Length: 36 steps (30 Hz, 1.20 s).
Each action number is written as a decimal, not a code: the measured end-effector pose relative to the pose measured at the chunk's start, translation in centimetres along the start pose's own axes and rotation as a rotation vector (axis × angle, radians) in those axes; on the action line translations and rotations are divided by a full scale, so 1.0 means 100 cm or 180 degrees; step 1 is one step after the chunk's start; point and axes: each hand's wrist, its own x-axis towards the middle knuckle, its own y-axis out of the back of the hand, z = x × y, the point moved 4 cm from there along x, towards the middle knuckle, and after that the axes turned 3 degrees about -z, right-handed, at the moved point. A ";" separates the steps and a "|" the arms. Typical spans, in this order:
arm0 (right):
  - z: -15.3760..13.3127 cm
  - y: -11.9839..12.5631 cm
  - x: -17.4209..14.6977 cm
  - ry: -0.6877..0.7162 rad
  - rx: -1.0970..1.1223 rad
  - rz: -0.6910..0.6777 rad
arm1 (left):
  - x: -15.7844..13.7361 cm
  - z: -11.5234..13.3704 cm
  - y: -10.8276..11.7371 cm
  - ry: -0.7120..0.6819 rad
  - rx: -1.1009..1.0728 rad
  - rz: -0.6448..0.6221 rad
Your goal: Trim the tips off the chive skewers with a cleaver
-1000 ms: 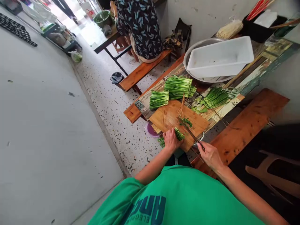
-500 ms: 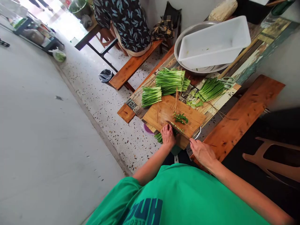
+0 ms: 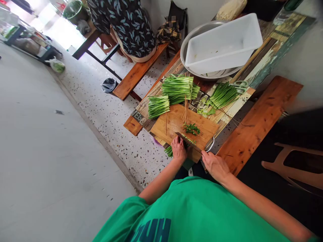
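My left hand (image 3: 179,148) is closed on a bunch of chives (image 3: 168,151) at the near edge of the wooden cutting board (image 3: 169,122); the leafy ends stick out past the board to the left. My right hand (image 3: 215,164) grips the handle of a knife (image 3: 188,141), whose blade lies across the board right beside my left fingers. Small cut bits line the blade. A pile of chopped chives (image 3: 192,129) sits just beyond it. Thin wooden skewers (image 3: 186,111) rest on the board's far side. My left fingertips are partly hidden.
Behind the board lie chive bundles (image 3: 178,88), with another bundle (image 3: 223,96) by green-handled scissors (image 3: 241,85). A white tub (image 3: 224,43) sits in a metal basin (image 3: 185,50). A wooden bench (image 3: 262,117) runs along the right. A person (image 3: 126,27) sits further back.
The camera view has shifted slightly, so the scene sits a little further left. Both hands keep their grips, and more cut bits show along the knife blade.
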 end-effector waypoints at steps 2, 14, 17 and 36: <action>0.000 -0.003 0.000 0.0012 0.0047 0.0003 | 0.000 0.000 0.001 0.0000 -0.0019 0.0023; 0.004 -0.009 0.004 -0.0036 0.0096 -0.0106 | 0.001 0.000 0.002 0.0015 -0.0085 -0.0033; 0.004 -0.011 0.006 -0.0042 0.0041 -0.0165 | 0.001 0.001 0.003 0.0008 -0.0110 -0.0023; 0.011 -0.013 0.038 -0.0080 0.0313 -0.0148 | -0.001 -0.001 -0.001 0.0067 -0.0091 -0.0023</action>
